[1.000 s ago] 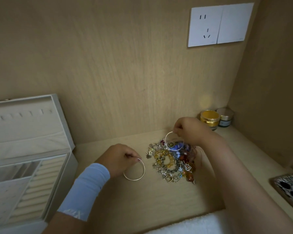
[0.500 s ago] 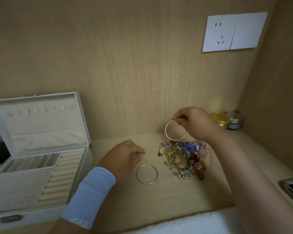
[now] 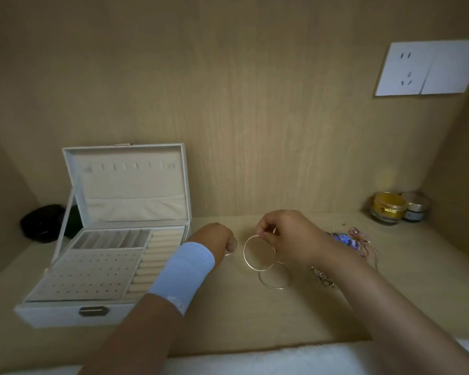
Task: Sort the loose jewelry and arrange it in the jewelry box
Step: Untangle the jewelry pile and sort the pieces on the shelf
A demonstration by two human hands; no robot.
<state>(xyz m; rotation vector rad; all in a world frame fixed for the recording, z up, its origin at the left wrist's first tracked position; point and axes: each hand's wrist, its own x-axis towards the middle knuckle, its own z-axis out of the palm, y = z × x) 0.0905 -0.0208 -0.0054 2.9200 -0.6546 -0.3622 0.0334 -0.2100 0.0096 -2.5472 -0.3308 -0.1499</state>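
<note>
- The white jewelry box (image 3: 106,266) sits on the desk (image 3: 228,326) just left of the left hand, its lid raised.
- The left hand (image 3: 217,239) rests knuckles-up with its fingers curled under; I cannot tell whether they hold anything.
- The right hand (image 3: 284,235), near the left one, pinches a thin silver bangle (image 3: 245,254) at its top, and the hoop hangs below the fingers.
- A second bangle (image 3: 276,288) lies flat just below that hand.
- The tangled jewelry pile (image 3: 347,239) lies behind the right wrist, partly hidden.
- Two small jars (image 3: 389,208) stand well right of it.

The wooden shelf (image 3: 228,315) bears an open white jewelry box (image 3: 52,315) at left, a flat-lying silver bangle (image 3: 275,288), a jewelry heap (image 3: 347,238), and two jars (image 3: 387,209) in the right back corner.
</note>
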